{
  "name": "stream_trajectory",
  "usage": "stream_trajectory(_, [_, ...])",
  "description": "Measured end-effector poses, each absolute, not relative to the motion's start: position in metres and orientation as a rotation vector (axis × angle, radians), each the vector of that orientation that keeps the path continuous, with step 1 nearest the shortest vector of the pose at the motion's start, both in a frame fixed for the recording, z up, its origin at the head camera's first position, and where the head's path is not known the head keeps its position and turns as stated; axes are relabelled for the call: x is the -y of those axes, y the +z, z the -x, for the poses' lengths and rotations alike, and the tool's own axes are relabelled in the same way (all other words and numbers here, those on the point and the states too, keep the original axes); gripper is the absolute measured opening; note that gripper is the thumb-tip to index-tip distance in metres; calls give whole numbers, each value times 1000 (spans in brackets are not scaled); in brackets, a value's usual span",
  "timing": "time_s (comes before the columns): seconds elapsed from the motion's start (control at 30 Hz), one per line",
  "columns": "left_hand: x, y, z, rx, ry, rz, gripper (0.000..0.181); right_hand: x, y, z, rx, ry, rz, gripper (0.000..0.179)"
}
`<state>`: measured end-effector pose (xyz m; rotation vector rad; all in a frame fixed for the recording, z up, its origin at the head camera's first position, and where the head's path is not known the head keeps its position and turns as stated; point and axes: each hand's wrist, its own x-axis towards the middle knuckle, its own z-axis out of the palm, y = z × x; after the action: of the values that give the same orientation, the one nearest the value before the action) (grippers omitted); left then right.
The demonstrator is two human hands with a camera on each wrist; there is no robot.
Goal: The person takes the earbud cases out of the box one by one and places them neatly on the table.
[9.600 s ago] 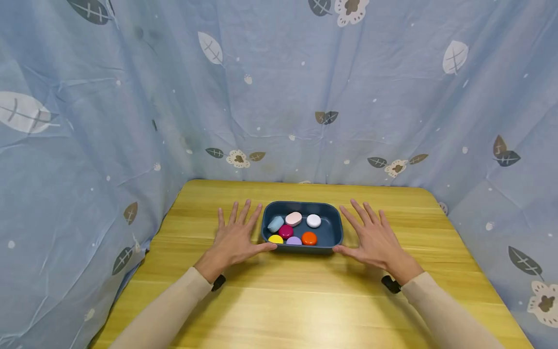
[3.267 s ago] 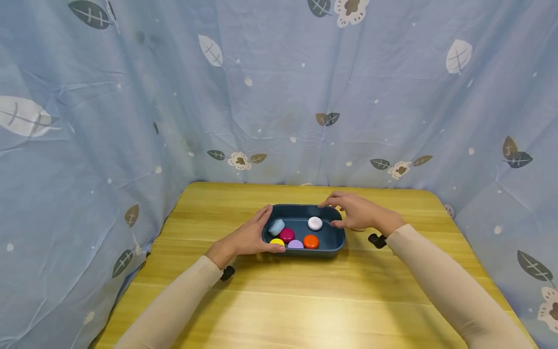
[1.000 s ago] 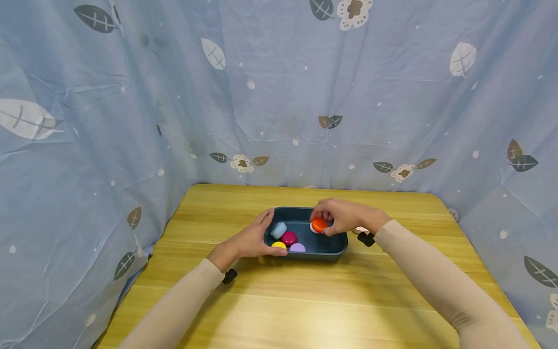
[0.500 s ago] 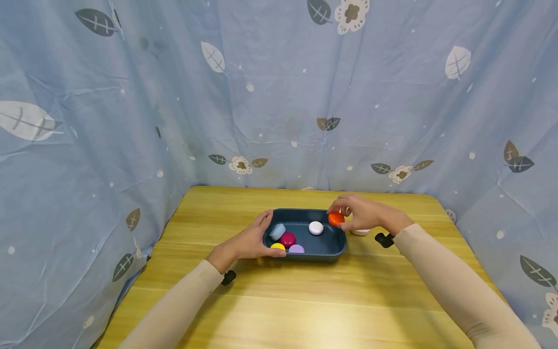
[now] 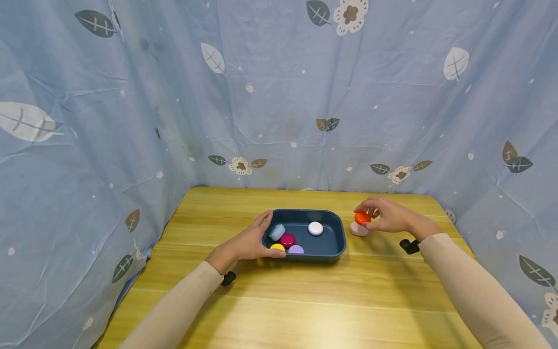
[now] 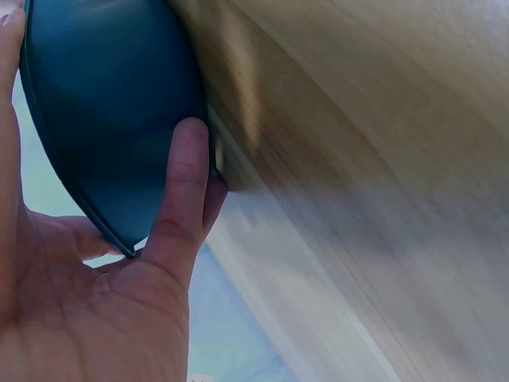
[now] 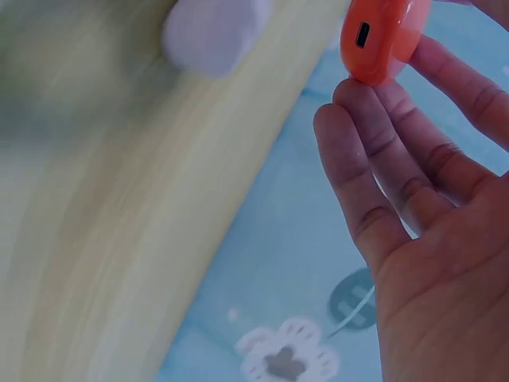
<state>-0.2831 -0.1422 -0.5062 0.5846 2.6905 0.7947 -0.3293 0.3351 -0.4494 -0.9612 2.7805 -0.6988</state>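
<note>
My right hand pinches an orange earbud charging case between thumb and fingertips, to the right of the dark blue tray. The right wrist view shows the small dark port slot in the glossy orange case. Just below it, a pale pink case lies on the table. My left hand grips the tray's left end, thumb along the near wall and fingers at the far corner. Inside the tray are a white case, a light blue one, a magenta one, a yellow one and a lilac one.
The wooden table carries the tray near its middle. A blue patterned curtain hangs behind the table's back edge and down both sides. Black wrist mounts show at both cuffs.
The pale pink case came out of the tray onto the table at its right. My right hand then lifted the orange case out and carried it rightward. My left hand took hold of the tray.
</note>
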Motion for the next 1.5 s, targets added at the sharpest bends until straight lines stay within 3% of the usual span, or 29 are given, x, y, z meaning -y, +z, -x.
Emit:
stream_trajectory(0.57, [142,-505,282,-2687,807,-566,148,-388,-483,327,-2852,-645,814,38])
stream_trajectory(1.0, [142,-507,284,-2688,801,-562,149,-392,-505,332,-2847,-592,743,36])
stream_trajectory(1.5, [141,-505,283,-2687,808,-560,147,-388,-497,325,-2896,-584,753,47])
